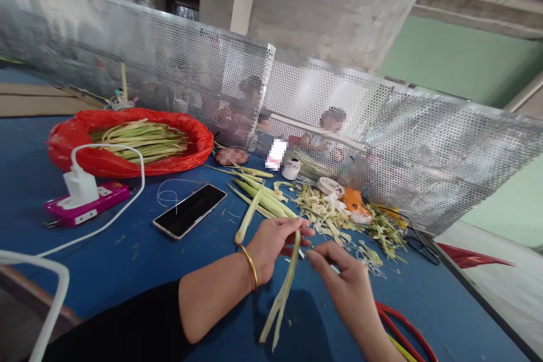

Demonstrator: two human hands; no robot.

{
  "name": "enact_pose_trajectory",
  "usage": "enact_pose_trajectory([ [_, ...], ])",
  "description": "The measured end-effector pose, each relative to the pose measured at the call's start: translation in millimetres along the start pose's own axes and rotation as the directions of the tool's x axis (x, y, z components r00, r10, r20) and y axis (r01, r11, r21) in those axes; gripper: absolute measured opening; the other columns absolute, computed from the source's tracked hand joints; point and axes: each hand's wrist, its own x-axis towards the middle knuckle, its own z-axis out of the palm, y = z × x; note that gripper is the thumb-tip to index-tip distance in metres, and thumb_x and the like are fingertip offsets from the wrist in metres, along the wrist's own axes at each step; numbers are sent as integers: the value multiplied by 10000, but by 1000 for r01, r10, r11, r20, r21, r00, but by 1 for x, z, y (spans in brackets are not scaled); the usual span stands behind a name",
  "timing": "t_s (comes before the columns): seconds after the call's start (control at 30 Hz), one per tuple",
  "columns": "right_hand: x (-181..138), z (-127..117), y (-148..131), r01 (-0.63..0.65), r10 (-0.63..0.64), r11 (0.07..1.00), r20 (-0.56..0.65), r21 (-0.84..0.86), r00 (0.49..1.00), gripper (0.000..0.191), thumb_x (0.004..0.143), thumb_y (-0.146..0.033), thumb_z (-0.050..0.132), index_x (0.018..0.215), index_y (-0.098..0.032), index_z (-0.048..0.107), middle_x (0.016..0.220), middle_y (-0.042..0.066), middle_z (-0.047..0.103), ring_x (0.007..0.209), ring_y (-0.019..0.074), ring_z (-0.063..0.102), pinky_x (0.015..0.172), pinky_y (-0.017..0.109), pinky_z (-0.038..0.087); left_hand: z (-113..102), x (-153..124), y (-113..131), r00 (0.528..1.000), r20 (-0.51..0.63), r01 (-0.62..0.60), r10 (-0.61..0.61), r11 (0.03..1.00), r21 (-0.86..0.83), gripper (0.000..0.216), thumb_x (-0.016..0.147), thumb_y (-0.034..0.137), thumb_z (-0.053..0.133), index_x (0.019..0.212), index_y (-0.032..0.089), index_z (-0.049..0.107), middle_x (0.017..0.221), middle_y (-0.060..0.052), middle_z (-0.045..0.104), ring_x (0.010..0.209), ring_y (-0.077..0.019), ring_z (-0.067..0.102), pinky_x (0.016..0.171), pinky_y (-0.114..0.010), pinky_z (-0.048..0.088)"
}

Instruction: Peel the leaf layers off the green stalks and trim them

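Leaf strip (291,271), pinched by left hand (275,243), hangs toward table's (139,260) near edge; right hand (345,274) curled, grip unclear. Gentle pinch should limit tearing.

Across the lower and middle frame, a blue table (136,260), dotted with fine crumbs. At left, on its top, a red bag (63,144) with rim rolled open; below that, a purple power strip (112,197) and a white cable (102,232) trailing toward the lower left. Left of centre, a phone (190,210), dark screen up, beside a thin white thread. At centre, pale green leaves (261,197) in a loose, slanting bunch. Right of centre, a heap of yellowish scraps (316,209), with a white tape roll (331,186) and orange packet (355,203) along its far side. Farther right, greener trimmings (386,232) near a black cord (424,249). At lower right, red handles (409,328), partly hidden.
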Motion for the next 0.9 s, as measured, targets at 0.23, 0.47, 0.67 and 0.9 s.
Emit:
enact_pose_trajectory([
  [0.23, -3, 18, -2, -248, 170, 941, 309, 231, 936, 362, 762, -471, 631, 574, -183, 517, 554, -18, 501, 565, 135, 441, 567, 259, 347, 0, -1, 1, 999, 14, -34, 34, 999, 3, 389, 810, 435, 621, 1005, 106, 694, 967, -124, 730, 759, -172, 666, 632, -247, 469],
  [0.47, 0, -5, 0, 1, 27, 991, 205, -134, 978, 394, 868, -456, 493, 568, -211, 425, 592, -9, 453, 573, 149, 424, 550, 266, 296, -1, 0, 8, 998, -10, -62, 62, 998, 14, 336, 870, 379, 547, 1014, 110, 689, 960, -119, 735, 766, -174, 683, 589, -222, 463],
  [0.67, 5, -12, 3, -88, 87, 996, 199, -6, 976, 402, 892, -509, 476, 630, -210, 539, 612, 2, 544, 614, 165, 480, 579, 268, 346, -3, 3, 5, 999, 6, -44, 44, 999, -6, 321, 842, 387, 582, 975, 121, 700, 947, -113, 737, 781, -175, 680, 590, -222, 473],
  [0.9, 10, -11, 4, -412, 360, 765, 202, 496, 911, 477, 802, -620, 567, 822, -167, 716, 697, 41, 629, 729, 208, 583, 761, 327, 451, 0, -4, 1, 940, 338, -29, -40, 980, 197, 500, 813, 537, 555, 957, 92, 731, 923, -154, 732, 685, -171, 648, 495, -220, 413],
])
